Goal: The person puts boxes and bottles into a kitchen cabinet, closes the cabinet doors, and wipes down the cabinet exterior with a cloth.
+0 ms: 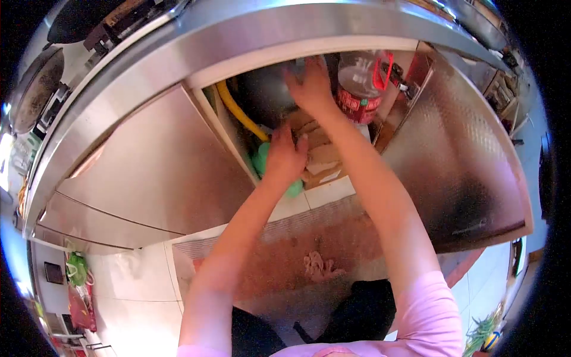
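Note:
Inside an open low cabinet, a large dark rounded vessel (pixel 264 95), which looks like a pot or wok, stands at the back left. My right hand (pixel 312 89) reaches in at its right side with fingers spread; whether they touch the vessel is unclear. Lower down, my left hand (pixel 285 157) is near its bottom edge, fingers and thumb apart, above flattened brown cardboard (pixel 324 157). Just right of my right hand is a clear plastic jug (pixel 358 89) with a red label and red handle. A green item (pixel 260 159) lies partly behind my left hand.
A yellow hose (pixel 235 110) runs down the cabinet's left side. The metal cabinet door (pixel 458 149) stands open at right. Overhead is the steel counter edge (pixel 285 24). A crumpled pale cloth (pixel 321 266) lies on the floor mat (pixel 256 268).

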Demonstrator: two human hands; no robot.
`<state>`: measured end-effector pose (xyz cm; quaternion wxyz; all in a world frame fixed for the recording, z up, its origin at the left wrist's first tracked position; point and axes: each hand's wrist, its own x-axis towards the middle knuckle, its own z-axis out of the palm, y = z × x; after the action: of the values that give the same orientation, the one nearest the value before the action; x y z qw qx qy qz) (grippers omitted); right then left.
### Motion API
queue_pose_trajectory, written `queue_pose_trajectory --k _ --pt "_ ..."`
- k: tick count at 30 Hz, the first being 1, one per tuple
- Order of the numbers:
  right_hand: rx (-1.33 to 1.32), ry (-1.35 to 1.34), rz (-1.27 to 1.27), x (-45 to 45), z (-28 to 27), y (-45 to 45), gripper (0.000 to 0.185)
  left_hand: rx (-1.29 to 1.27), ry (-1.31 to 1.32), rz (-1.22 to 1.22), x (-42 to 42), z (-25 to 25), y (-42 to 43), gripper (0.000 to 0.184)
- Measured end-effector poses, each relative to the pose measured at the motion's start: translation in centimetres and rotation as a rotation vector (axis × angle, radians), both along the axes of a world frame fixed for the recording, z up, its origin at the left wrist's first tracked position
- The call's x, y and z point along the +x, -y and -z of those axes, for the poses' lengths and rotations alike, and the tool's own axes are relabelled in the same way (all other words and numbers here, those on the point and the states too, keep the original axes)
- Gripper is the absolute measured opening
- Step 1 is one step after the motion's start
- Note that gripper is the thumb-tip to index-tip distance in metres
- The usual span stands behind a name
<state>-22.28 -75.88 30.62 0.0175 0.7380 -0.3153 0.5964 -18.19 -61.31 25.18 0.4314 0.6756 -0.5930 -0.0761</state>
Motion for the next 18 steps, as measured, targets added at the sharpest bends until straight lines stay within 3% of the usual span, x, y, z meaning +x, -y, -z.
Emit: queue_pose_trajectory --k 2,5,7,10,18 --pt "0.064 -0.069 0.095 2.4 -1.5 4.8 0.045 0.084 0.002 -0.120 0.4 0.4 3.2 0.055" --pt "0.190 -0.168 0.096 3.7 -2.4 7.7 0.045 0.066 -0.005 -0.250 2.1 5.4 9.0 0.056" --pt "0.206 -0.194 0.081 3.1 -1.7 7.6 0.044 0.179 -0.109 -0.136 4.4 6.8 11.0 0.056" --pt "0.221 -0.202 0.051 2.3 -1.4 7.7 0.044 0.328 -0.229 -0.022 6.7 6.5 11.5 0.056" --pt "0.213 -0.188 0.017 2.2 -1.8 7.6 0.043 0.309 -0.353 -0.229 7.7 5.1 14.1 0.057"
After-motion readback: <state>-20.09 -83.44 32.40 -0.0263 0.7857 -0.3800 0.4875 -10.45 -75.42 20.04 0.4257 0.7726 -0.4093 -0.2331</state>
